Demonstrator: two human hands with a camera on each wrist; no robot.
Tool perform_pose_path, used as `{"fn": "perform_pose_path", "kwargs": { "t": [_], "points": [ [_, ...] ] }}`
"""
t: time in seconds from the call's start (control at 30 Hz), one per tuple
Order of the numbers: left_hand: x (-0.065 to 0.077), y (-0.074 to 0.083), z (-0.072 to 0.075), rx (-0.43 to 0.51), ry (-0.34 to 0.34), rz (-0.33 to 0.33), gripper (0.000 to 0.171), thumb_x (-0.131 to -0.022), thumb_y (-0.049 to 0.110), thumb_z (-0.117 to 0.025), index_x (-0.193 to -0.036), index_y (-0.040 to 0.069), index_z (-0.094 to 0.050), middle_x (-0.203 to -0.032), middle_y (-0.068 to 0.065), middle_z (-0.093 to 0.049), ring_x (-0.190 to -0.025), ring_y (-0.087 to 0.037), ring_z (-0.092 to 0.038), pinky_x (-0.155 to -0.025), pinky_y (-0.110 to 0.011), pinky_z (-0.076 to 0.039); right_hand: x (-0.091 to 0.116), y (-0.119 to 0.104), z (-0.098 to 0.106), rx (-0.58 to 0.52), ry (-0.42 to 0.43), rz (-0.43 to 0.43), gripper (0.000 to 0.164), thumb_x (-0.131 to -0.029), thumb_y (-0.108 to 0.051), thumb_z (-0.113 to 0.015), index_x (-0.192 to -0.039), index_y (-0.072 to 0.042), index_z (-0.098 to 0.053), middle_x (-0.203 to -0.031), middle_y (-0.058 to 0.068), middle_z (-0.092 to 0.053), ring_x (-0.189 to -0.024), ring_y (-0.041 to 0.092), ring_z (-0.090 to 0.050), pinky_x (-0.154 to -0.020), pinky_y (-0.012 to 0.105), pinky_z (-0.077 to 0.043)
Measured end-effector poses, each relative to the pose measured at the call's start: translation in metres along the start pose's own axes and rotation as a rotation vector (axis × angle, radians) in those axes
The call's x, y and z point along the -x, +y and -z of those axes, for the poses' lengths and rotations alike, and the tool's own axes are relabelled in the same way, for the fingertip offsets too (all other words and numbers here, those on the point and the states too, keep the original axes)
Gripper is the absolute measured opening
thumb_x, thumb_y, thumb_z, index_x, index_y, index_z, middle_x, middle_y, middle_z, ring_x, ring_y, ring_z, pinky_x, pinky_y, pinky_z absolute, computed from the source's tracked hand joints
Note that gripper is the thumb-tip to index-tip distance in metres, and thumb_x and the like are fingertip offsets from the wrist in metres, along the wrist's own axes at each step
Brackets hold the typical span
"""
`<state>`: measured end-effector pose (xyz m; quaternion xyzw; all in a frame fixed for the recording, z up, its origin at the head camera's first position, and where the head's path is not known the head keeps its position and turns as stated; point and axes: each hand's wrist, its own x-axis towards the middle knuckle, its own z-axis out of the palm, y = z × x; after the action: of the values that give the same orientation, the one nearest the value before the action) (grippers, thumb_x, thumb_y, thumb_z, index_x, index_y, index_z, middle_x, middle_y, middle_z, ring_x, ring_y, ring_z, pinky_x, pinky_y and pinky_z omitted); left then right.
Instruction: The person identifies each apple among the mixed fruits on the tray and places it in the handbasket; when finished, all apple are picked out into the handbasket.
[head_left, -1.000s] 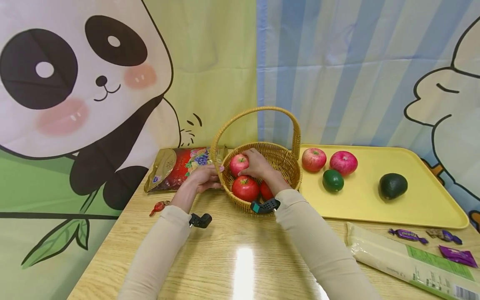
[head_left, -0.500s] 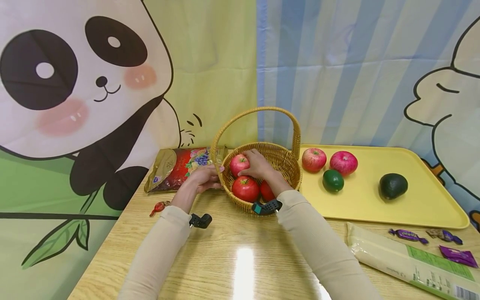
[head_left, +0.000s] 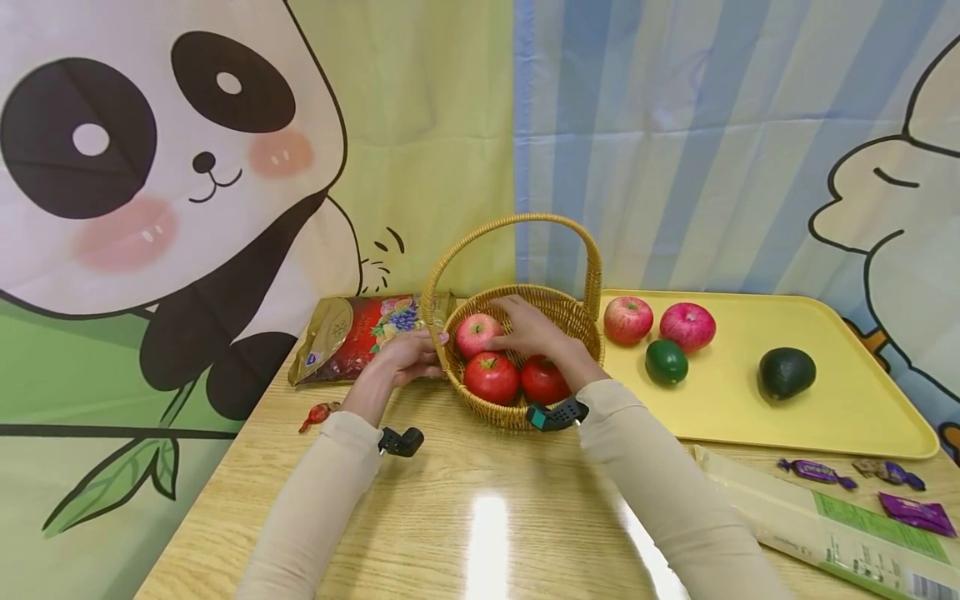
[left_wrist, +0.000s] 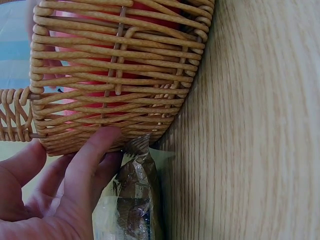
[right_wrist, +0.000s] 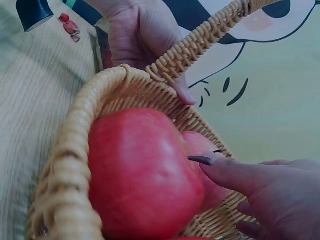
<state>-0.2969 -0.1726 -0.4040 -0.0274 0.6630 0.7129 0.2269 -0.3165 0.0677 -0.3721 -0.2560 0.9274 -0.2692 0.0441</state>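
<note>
A wicker basket (head_left: 592,342) with a tall arched handle stands on the wooden table. Inside lie a pinkish apple (head_left: 477,333), a deep red apple (head_left: 491,378) and another red apple (head_left: 543,381). My left hand (head_left: 411,354) rests against the basket's outer left side by the foot of the handle, fingertips on the weave in the left wrist view. My right hand (head_left: 534,329) is inside the basket, fingers loosely spread beside the pinkish apple. In the right wrist view, its thumb (right_wrist: 225,172) overlaps that apple near the stem, with the other fingers apart from it.
A yellow tray (head_left: 720,417) at right bears two apples (head_left: 658,323), a green fruit (head_left: 666,362) and a dark avocado (head_left: 786,372). Wrapped candies (head_left: 817,472) and a long packet (head_left: 832,521) lie in front. A red bag (head_left: 367,321) and red candy (head_left: 318,414) lie left.
My right hand has loosened from the pinkish apple and shifted right. The apple has settled slightly lower and left, and more of the right-hand red apple shows. My left hand stays put.
</note>
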Motion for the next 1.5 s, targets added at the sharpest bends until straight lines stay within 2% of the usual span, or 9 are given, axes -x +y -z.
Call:
{"fn": "perform_pose_path", "kwargs": {
  "t": [0.13, 0.37, 0.53, 0.77, 0.9, 1.1, 1.23, 1.33, 1.5],
  "points": [
    [0.0, 0.001, 0.0, -0.006, 0.0, -0.002, 0.033, -0.102, 0.015, -0.048, -0.131, -0.002, -0.048, -0.121, -0.018, -0.059, -0.125, -0.035, -0.053, -0.093, -0.045, -0.051, 0.005, 0.001, 0.008, 0.011, -0.007, 0.02, 0.079, -0.083, -0.035, -0.076, -0.147, -0.006, -0.039, -0.15, 0.016, -0.038, -0.139, 0.032, -0.037, -0.115, 0.046, -0.032],
    [-0.002, 0.0, 0.001, -0.014, -0.015, -0.001, 0.038, -0.103, 0.015, -0.047, -0.137, -0.002, -0.045, -0.124, -0.018, -0.058, -0.13, -0.036, -0.049, -0.102, -0.051, -0.045, 0.013, 0.001, 0.019, 0.035, -0.01, 0.051, 0.078, -0.084, -0.035, -0.076, -0.147, -0.007, -0.04, -0.151, 0.016, -0.038, -0.14, 0.034, -0.036, -0.116, 0.048, -0.031],
    [-0.002, -0.001, 0.001, -0.007, -0.013, -0.001, 0.039, -0.103, 0.015, -0.047, -0.136, -0.003, -0.045, -0.13, -0.022, -0.055, -0.131, -0.038, -0.047, -0.099, -0.049, -0.048, 0.025, 0.005, 0.029, 0.054, 0.013, 0.109, 0.075, -0.084, -0.034, -0.075, -0.146, -0.007, -0.042, -0.15, 0.017, -0.041, -0.14, 0.035, -0.036, -0.116, 0.05, -0.03],
    [0.0, -0.002, 0.0, -0.016, -0.034, -0.011, 0.042, -0.103, 0.017, -0.046, -0.139, -0.004, -0.041, -0.14, -0.028, -0.047, -0.134, -0.04, -0.043, -0.104, -0.051, -0.044, 0.057, 0.018, 0.049, 0.063, 0.048, 0.201, 0.068, -0.084, -0.032, -0.076, -0.14, -0.004, -0.049, -0.145, 0.016, -0.047, -0.137, 0.034, -0.04, -0.112, 0.051, -0.035],
    [0.0, -0.001, 0.0, -0.01, -0.033, -0.014, 0.042, -0.103, 0.017, -0.046, -0.139, -0.005, -0.041, -0.136, -0.026, -0.05, -0.134, -0.04, -0.043, -0.108, -0.055, -0.039, 0.079, 0.027, 0.061, 0.054, 0.044, 0.228, 0.063, -0.085, -0.029, -0.076, -0.138, -0.005, -0.052, -0.144, 0.015, -0.048, -0.137, 0.034, -0.04, -0.11, 0.052, -0.037],
    [-0.002, -0.002, 0.002, 0.0, -0.019, -0.006, 0.039, -0.103, 0.016, -0.046, -0.138, -0.003, -0.044, -0.129, -0.021, -0.056, -0.133, -0.039, -0.045, -0.107, -0.055, -0.04, 0.109, 0.047, 0.081, 0.076, 0.066, 0.259, 0.056, -0.084, -0.024, -0.076, -0.132, -0.002, -0.057, -0.138, 0.018, -0.054, -0.127, 0.037, -0.05, -0.101, 0.053, -0.045],
    [-0.002, -0.002, 0.002, -0.006, -0.026, -0.01, 0.038, -0.103, 0.016, -0.046, -0.137, -0.003, -0.044, -0.128, -0.02, -0.057, -0.133, -0.039, -0.045, -0.106, -0.054, -0.041, 0.124, 0.069, 0.09, 0.106, 0.106, 0.245, 0.053, -0.084, -0.023, -0.077, -0.129, -0.001, -0.059, -0.134, 0.018, -0.057, -0.115, 0.036, -0.059, -0.093, 0.051, -0.05],
    [-0.001, -0.001, 0.001, -0.007, -0.026, -0.013, 0.038, -0.104, 0.015, -0.045, -0.137, -0.003, -0.044, -0.131, -0.021, -0.055, -0.134, -0.039, -0.044, -0.106, -0.054, -0.042, 0.131, 0.088, 0.096, 0.125, 0.147, 0.21, 0.053, -0.082, -0.021, -0.078, -0.128, 0.0, -0.059, -0.133, 0.021, -0.057, -0.113, 0.038, -0.06, -0.086, 0.052, -0.053],
    [0.001, -0.001, 0.0, -0.012, -0.012, -0.013, 0.039, -0.104, 0.016, -0.045, -0.137, -0.003, -0.043, -0.133, -0.023, -0.053, -0.133, -0.039, -0.046, -0.103, -0.052, -0.045, 0.133, 0.116, 0.102, 0.161, 0.171, 0.068, 0.062, -0.083, -0.024, -0.078, -0.134, 0.001, -0.053, -0.133, 0.025, -0.055, -0.118, 0.042, -0.054, -0.093, 0.058, -0.047]
  ]
}}
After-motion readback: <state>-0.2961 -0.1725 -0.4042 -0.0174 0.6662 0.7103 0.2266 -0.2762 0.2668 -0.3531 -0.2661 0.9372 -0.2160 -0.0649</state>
